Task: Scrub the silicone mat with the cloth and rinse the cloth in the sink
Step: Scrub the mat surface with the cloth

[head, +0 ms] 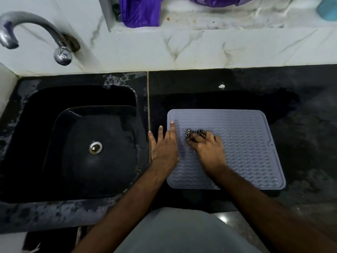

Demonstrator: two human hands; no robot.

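Observation:
A grey-blue silicone mat [246,143] with a wavy ribbed surface lies flat on the black counter, right of the sink. My right hand [207,148] grips a small checked black-and-white cloth [194,133], bunched under its curled fingers, and presses it on the mat's left part. My left hand [164,145] lies flat with straight fingers across the mat's left edge, partly on the counter. The black sink [54,114] sits to the left, with a metal drain [95,148] in its basin.
A curved metal tap [36,31] stands on the marble wall above the sink's far left. Purple plastic bags [140,11] sit on the ledge behind. The black counter [300,106] looks wet around the mat. A small white speck [221,86] lies beyond the mat.

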